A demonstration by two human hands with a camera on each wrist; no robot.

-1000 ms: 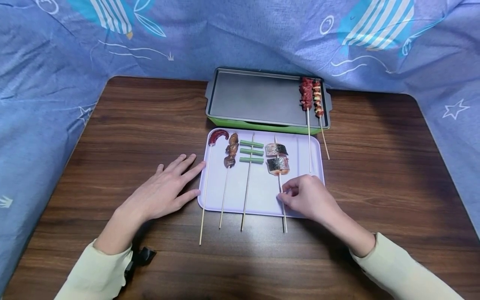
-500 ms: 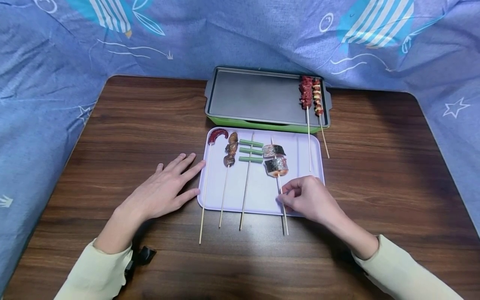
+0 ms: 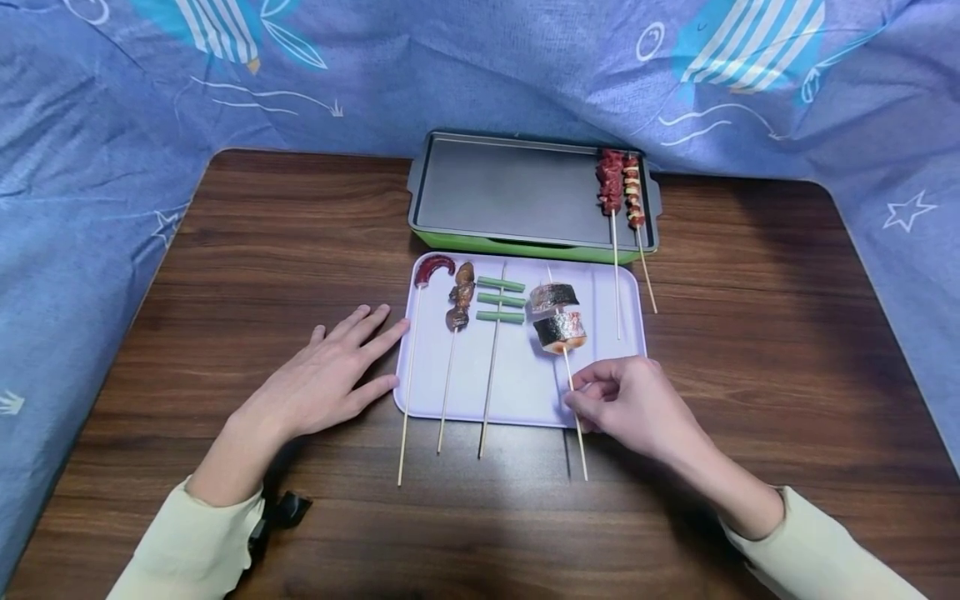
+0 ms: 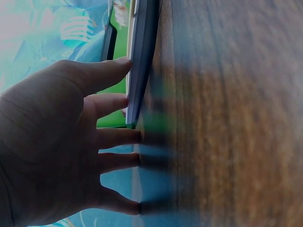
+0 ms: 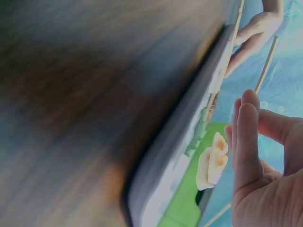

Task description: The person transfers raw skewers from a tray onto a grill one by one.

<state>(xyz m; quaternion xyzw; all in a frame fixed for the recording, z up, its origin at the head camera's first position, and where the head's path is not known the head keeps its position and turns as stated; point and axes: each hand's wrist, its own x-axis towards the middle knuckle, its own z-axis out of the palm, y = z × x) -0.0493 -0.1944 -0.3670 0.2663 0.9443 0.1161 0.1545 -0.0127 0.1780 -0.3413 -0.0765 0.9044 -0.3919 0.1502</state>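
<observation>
My right hand (image 3: 633, 404) pinches the stick of a fish skewer (image 3: 559, 332), two dark-skinned chunks threaded on it. In the right wrist view the chunks (image 5: 212, 161) hang raised over the tray, fingers and thumb closed on the stick. My left hand (image 3: 318, 379) lies spread on the table, its thumb and a fingertip touching the left rim of the lilac tray (image 3: 517, 408). On that tray, from the left, lie a curled red tentacle skewer (image 3: 434, 270), a brown meat skewer (image 3: 462, 297) and a green bean-like skewer (image 3: 501, 299).
Behind the tray stands a green grill with a dark plate (image 3: 510, 187). At its right end lie a red meat skewer (image 3: 611, 179) and a mixed meat-and-vegetable skewer (image 3: 633, 192), sticks pointing forward. A blue patterned cloth (image 3: 480, 67) hangs behind the wooden table (image 3: 300, 225).
My right hand has lifted the fish skewer and shifted slightly right; the stick's lower end has moved away from its shadow. The left hand has stayed put.
</observation>
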